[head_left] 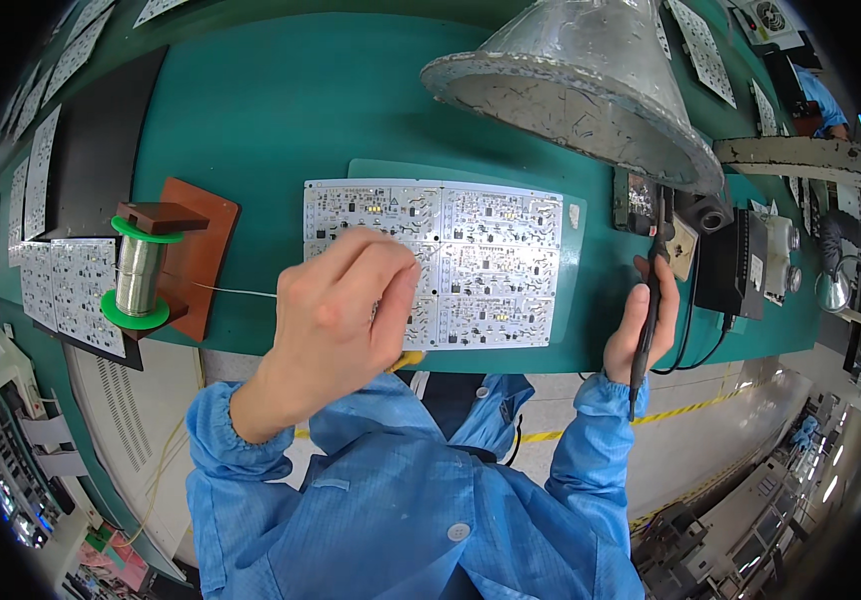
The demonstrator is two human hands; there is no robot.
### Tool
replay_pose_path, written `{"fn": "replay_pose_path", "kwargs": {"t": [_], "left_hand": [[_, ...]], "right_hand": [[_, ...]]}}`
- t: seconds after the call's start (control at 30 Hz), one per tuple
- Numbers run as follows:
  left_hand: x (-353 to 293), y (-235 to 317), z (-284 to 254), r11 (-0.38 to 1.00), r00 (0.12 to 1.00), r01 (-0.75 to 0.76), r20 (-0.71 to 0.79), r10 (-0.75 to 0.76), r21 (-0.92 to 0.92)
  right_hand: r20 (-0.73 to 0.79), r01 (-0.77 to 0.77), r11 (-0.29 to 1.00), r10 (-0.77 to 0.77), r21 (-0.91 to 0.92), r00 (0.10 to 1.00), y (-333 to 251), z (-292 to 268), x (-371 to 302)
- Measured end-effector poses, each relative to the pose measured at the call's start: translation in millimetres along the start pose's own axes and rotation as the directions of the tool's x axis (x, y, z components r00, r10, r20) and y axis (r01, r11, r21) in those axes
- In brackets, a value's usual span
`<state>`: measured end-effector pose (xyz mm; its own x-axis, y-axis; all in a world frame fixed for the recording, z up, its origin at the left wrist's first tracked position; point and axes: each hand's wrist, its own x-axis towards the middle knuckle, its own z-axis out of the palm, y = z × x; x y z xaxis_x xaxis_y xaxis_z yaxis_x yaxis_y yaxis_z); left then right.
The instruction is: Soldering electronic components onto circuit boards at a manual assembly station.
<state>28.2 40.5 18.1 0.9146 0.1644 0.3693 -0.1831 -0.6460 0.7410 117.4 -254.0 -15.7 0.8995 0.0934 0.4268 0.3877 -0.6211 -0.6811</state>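
A white panel of circuit boards lies flat on the green bench mat in front of me, filled with small parts. My left hand is closed over the panel's left half, its fingers pinching a thin solder wire. That wire runs left to a solder spool with green flanges on a brown stand. To the right of the panel, my right hand grips a black soldering iron. The iron's front end points away from me, beside the iron holder; its tip is hard to make out.
A large grey metal fume hood hangs over the back right. A black box with a cable stands right of the iron. More board panels lie at the left on black sheets. The bench's front edge runs just before me.
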Motion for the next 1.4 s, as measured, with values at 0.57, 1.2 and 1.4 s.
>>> {"fn": "replay_pose_path", "kwargs": {"t": [0.57,1.2,1.4], "left_hand": [[19,-4,2,0.994,0.983,0.083,0.158,-0.093,0.069],[4,-1,10,0.998,0.982,-0.021,0.186,0.01,0.057],[4,-2,11,0.998,0.981,-0.028,0.192,0.016,0.06]], "right_hand": [[0.172,0.231,0.934,-0.283,0.274,0.943,-62,1,-16],[0.343,0.203,0.921,-0.318,0.332,0.884,-95,14,-6],[0.338,0.207,0.92,-0.321,0.332,0.885,-97,15,-6]]}}
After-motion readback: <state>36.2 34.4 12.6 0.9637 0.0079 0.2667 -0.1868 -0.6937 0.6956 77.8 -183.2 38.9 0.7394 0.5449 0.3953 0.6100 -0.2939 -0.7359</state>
